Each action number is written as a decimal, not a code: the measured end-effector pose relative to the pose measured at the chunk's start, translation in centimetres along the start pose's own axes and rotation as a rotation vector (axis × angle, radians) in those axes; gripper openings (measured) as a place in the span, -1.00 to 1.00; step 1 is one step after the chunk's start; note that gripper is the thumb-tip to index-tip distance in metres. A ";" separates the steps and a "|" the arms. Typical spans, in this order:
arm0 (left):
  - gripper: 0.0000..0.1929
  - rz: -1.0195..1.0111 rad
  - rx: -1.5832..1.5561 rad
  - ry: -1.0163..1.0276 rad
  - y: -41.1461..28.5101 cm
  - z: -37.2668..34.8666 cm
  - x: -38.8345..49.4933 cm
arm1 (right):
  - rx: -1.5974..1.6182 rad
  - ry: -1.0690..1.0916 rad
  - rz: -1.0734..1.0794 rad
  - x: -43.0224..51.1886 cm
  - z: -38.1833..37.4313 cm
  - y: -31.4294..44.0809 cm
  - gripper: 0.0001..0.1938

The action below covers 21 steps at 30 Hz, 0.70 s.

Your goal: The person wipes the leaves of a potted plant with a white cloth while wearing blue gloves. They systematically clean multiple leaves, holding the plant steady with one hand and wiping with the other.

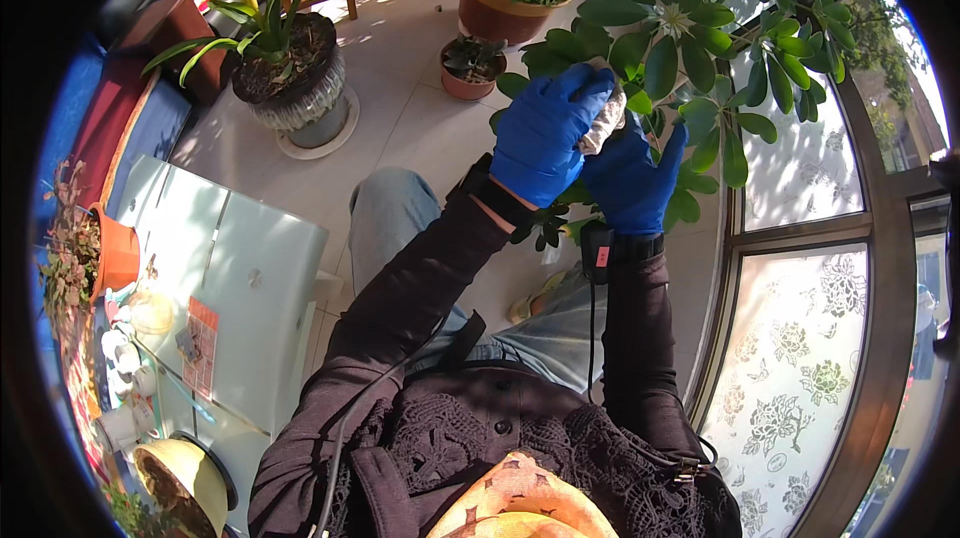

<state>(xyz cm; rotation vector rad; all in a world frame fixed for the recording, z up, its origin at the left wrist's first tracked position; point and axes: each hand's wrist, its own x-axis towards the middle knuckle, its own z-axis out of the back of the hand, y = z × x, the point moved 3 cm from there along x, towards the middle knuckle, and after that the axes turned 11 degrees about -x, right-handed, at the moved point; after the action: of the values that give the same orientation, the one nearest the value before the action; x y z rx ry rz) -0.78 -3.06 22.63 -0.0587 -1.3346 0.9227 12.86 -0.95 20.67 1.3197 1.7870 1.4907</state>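
My left hand (536, 137), in a blue glove, grips a crumpled whitish cloth (604, 118) among the leaves of a green umbrella plant (664, 62). Close beside it, to the right and partly under the cloth, is my right hand (634, 178), also gloved in blue. One of its digits points up and outward; the other fingertips are hidden by the cloth and foliage, so its grip cannot be made out. Leaves surround both hands. Dark straps circle both wrists, and a small black device (598, 253) sits at the right one.
Patterned window panes in a brown frame (806, 234) stand at right. A small succulent pot (472, 80), a larger terracotta pot (495, 13) and a bromeliad pot (300, 88) are on the tiled floor. A glass-topped table (255, 238) at left bears pots and small items.
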 end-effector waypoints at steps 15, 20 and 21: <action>-0.69 0.789 -1.837 -0.184 2.9 1.1 -7.7 | 0.376 -0.015 -0.072 0.2 1.0 -0.5 -0.26; -0.69 0.575 -1.029 -0.312 3.3 6.1 -6.4 | 0.601 0.192 -0.007 1.3 1.9 -0.9 -0.12; -0.69 0.491 -0.956 -0.305 3.3 6.3 -5.5 | 0.611 0.181 -0.004 1.6 2.2 -1.2 -0.10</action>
<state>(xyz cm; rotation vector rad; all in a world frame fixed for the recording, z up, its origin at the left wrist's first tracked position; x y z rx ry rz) -7.55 -7.00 18.28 -1.0515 -1.9989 0.6182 13.56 1.58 19.24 1.4764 2.4884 1.1241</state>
